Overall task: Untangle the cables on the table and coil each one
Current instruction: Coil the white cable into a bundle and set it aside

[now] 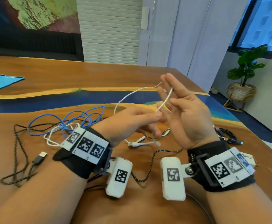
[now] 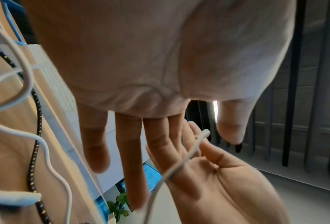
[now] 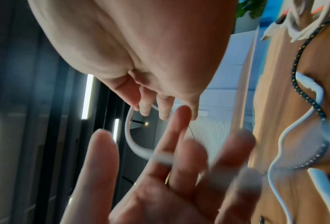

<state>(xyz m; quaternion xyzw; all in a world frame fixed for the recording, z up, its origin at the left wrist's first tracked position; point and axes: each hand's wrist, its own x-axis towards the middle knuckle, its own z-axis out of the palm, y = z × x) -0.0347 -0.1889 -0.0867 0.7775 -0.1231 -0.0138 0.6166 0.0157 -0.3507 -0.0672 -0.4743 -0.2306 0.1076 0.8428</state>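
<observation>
White cable [image 1: 164, 101] is up off the table, dead centre of the head view, lying across the right hand [image 1: 187, 110]. That hand is raised palm-up with fingers straight and spread, acting as a former. Left hand [image 1: 132, 120] sits at its 9 o'clock, fingertips pinching the cable right where it leaves the right palm. A free loop arcs out toward 10 o'clock, then drops; the rest trails down to the plugs lying at 6 o'clock under the hands.

Judgement: first wrap of a coil on the white one. To do it well, keep the right fingers stiff and together enough that the turn doesn't slip between them, feed with the left pinch under light tension, and lay each turn beside the last. Let the cable twist freely or it'll kink.

Snag risk: the white tail looks as if it still runs into the pile at 8 o'clock, where the blue cable [image 1: 77, 118] and black braided cable [image 1: 21, 147] overlap it. I can't tell if it's truly knotted there. Pull slowly.

Room: table [image 1: 99, 75] has open wood from 10 to 12 o'clock. Right edge runs close, at 3 o'clock, with another dark cable bundle [image 1: 227, 135] near it, so swing loops left and away, not right.
</observation>
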